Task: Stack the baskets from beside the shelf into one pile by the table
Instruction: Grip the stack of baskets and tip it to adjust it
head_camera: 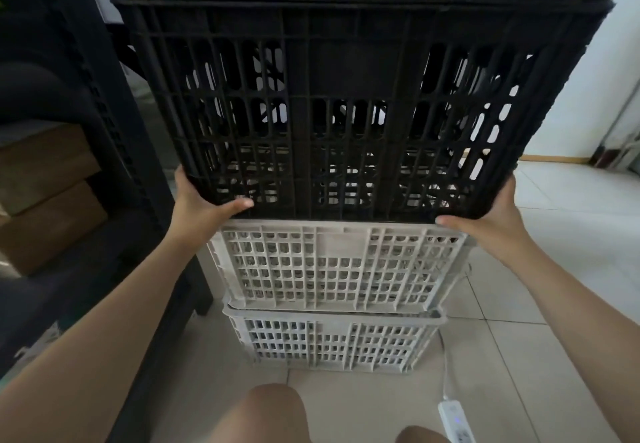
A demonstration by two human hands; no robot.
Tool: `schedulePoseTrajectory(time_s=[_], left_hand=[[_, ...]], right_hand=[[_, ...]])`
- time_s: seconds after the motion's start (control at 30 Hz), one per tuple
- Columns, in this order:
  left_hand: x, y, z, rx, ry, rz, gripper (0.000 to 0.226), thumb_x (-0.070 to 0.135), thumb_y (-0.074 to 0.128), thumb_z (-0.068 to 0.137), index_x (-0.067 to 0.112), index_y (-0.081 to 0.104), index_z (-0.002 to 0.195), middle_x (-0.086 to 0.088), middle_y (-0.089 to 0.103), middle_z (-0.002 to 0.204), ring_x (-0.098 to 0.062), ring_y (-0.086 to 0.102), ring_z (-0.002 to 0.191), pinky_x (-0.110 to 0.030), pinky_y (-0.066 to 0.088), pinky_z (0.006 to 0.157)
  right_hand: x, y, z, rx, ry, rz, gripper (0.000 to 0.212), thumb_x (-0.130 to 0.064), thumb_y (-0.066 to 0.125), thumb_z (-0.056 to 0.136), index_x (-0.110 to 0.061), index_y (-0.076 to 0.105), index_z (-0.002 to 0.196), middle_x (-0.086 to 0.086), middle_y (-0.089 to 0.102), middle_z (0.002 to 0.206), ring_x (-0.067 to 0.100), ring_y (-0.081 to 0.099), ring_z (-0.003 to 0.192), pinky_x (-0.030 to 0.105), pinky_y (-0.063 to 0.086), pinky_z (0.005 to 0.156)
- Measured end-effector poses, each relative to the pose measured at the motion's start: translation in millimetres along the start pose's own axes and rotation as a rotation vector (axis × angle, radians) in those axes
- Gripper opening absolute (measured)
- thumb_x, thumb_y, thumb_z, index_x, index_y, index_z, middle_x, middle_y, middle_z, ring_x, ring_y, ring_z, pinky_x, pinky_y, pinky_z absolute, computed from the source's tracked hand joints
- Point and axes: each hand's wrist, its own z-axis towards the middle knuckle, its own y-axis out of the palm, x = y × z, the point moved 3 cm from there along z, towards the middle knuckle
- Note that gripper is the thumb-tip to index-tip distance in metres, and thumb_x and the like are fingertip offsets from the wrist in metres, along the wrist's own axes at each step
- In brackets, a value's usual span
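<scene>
Pale floor tiles [540,349] run to a white wall [588,89]; a dark shelf [104,103] with cardboard boxes [45,179] stands left.

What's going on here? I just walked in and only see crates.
A person holds a black basket by its bottom corners, left hand on one side and right hand on the other. It sits at the top of a pile, above two light grey baskets stacked on the tiled floor. A dark shelf stands just to the left, and a white power strip lies on the floor.

Tiled floor [540,356] — grey baskets [332,342], power strip [455,420]
</scene>
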Motion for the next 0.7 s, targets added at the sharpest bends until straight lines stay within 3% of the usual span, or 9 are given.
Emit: schedulePoseTrajectory(time_s=[0.07,0.17,0.3,0.4,0.57,0.7], left_hand=[[-4.3,1.0,-1.3,-0.053,0.006,0.051,0.128,0.02,0.088,0.058,0.021,-0.003,0.149,0.0,0.03,0.15,-0.008,0.031,0.131,-0.031,0.026,0.113],[-10.9,0.1,-2.2,-0.087,-0.021,0.112,0.144,0.032,0.091,0.047,0.033,-0.014,0.146,0.0,0.025,0.153,-0.017,0.028,0.141,-0.042,0.025,0.117],[-11.3,1.2,-0.9,-0.067,0.033,0.123,0.145,0.026,0.092,0.047,0.025,-0.013,0.147,-0.001,0.022,0.153,-0.015,0.026,0.141,-0.038,0.023,0.117],[-12.8,-0.3,-1.2,-0.093,0.072,0.153,0.143,0.029,0.092,0.045,0.031,-0.01,0.145,0.0,0.026,0.15,-0.014,0.029,0.139,-0.039,0.026,0.117],[-15.8,-3.1,-10.3,0.015,0.041,0.159,0.142,0.045,0.09,0.038,0.035,-0.002,0.147,0.002,0.027,0.152,-0.015,0.029,0.14,-0.039,0.028,0.117],[-28.1,3.1,-19.3,0.045,0.02,0.072,0.144,0.052,0.086,0.038,0.033,-0.005,0.148,0.004,0.021,0.155,-0.012,0.026,0.143,-0.037,0.026,0.117]], right_hand=[[0.6,1.6,-2.3,-0.065,-0.036,-0.038,0.138,-0.049,0.089,0.039,-0.035,0.002,0.145,-0.044,0.022,0.124,0.004,0.036,0.129,0.033,0.031,0.111],[2.5,2.9,-2.9,-0.06,-0.05,-0.06,0.141,-0.042,0.088,0.039,-0.036,-0.003,0.146,-0.042,0.019,0.125,0.006,0.031,0.134,0.04,0.028,0.116],[3.2,6.0,-9.1,0.012,-0.043,-0.044,0.135,-0.028,0.093,0.044,-0.036,0.004,0.146,-0.02,0.028,0.138,0.007,0.033,0.133,0.038,0.027,0.116],[6.6,6.4,-14.1,0.067,-0.029,-0.017,0.13,-0.018,0.093,0.049,-0.037,0.009,0.146,-0.019,0.035,0.137,0.005,0.037,0.13,0.032,0.029,0.112],[-0.2,6.3,-17.0,0.072,-0.018,-0.033,0.128,-0.019,0.092,0.052,-0.034,0.008,0.148,-0.023,0.036,0.131,0.002,0.037,0.125,0.027,0.029,0.107],[14.7,12.8,-26.1,0.181,-0.015,0.016,0.126,-0.027,0.09,0.054,-0.036,0.006,0.148,-0.018,0.035,0.144,-0.004,0.037,0.131,0.02,0.029,0.109]])
